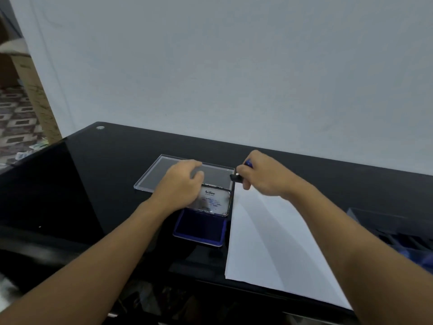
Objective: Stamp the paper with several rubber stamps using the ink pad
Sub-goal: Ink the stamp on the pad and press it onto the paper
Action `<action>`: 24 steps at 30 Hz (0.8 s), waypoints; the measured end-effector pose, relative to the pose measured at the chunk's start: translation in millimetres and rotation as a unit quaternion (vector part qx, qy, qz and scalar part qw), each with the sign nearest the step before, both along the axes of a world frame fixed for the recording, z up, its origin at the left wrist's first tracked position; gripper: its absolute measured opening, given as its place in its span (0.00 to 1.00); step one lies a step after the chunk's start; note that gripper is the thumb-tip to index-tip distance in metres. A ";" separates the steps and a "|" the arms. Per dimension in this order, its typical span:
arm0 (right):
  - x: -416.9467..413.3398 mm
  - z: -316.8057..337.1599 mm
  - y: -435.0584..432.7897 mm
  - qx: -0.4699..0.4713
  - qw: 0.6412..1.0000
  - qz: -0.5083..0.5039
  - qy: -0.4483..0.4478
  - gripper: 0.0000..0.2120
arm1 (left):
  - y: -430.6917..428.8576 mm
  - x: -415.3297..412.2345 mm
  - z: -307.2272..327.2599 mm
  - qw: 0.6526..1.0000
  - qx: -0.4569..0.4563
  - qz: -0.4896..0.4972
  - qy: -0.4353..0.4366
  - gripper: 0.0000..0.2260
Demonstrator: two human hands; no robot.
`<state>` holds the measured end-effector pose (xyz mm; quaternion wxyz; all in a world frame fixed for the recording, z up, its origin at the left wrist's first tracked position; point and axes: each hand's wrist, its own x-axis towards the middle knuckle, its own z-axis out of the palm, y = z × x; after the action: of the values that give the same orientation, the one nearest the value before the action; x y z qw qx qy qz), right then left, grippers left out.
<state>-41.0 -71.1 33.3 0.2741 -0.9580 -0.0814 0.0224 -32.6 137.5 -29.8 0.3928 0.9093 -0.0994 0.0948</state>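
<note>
On the glossy black bench (pixel 105 172), the left grip (pixel 180 184) holds the raised metal lid (pixel 214 202) of the open blue ink pad (pixel 200 227) near the bench's middle. The right grip (pixel 262 175) pinches a small blue-and-black rubber stamp (pixel 235 177) over the far left corner of the white paper sheet (pixel 269 242). A clear plastic tray (pixel 154 177) lies just behind the pad.

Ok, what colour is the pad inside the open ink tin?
Deep blue-violet. The ink pad shows in the head view, the only one.

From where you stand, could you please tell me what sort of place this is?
Probably a home desk or small office: a glossy black table against a plain pale wall, an open ink pad beside white paper, and patterned floor tiles off to the left.
</note>
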 end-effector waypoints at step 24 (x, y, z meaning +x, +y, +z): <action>87.2 -32.9 -36.6 -0.139 0.989 -0.012 0.049 0.11 | -73.5 92.2 -4.0 0.977 0.164 -0.094 0.103 0.14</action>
<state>46.2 -107.7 0.5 0.1424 -0.9854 -0.0524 0.0767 59.6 63.9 -33.8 0.2539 0.9527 -0.1577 -0.0547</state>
